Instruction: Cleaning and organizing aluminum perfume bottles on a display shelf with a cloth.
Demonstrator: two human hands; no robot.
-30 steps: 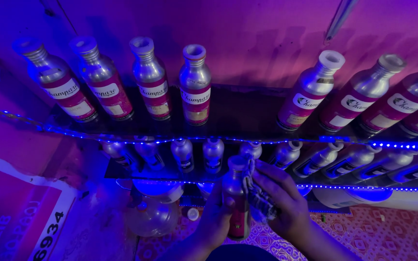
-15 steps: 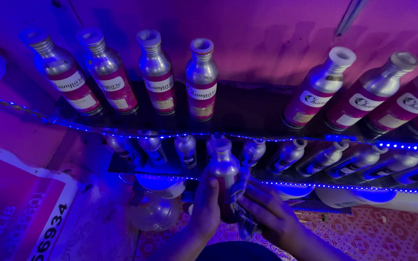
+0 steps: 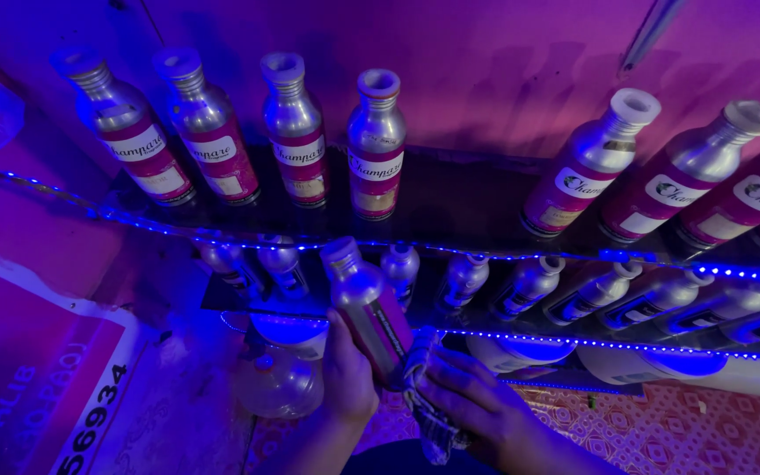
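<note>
L hand [image 3: 349,374] fingers wrapped tight round the lower body of a metal bottle [image 3: 367,303], gripping it from the left side; thumb side hidden behind the bottle. Bottle is silver w/ a dark red label, cap up, tilted w/ its top leaning left, held in the air just in front of the lower shelf edge [image 3: 573,341], near that shelf's left end.

R hand [image 3: 477,409] fingers curled shut on a bunched cloth [image 3: 424,396], pressing it against the bottle's right side, low on the label. Cloth hangs down below the hand; pattern too dim to tell.

Outward: lower shelf carries a row of small silver bottles [image 3: 529,286] lying back along its length, a blue light strip [image 3: 732,273] running along the upper shelf's front edge above them, another along the lower edge. Upper shelf [image 3: 459,207]: four tall silver bottles [image 3: 296,132] w/ red labels standing at its left half, three or more leaning at the right end [image 3: 587,167]. Gap between the two groups near the middle.

Below the lower shelf's left end, a clear glass jar [image 3: 279,378] just beside the L hand. Red patterned surface [image 3: 705,431] at the bottom right. Pink-lit wall [image 3: 485,62] behind all.
</note>
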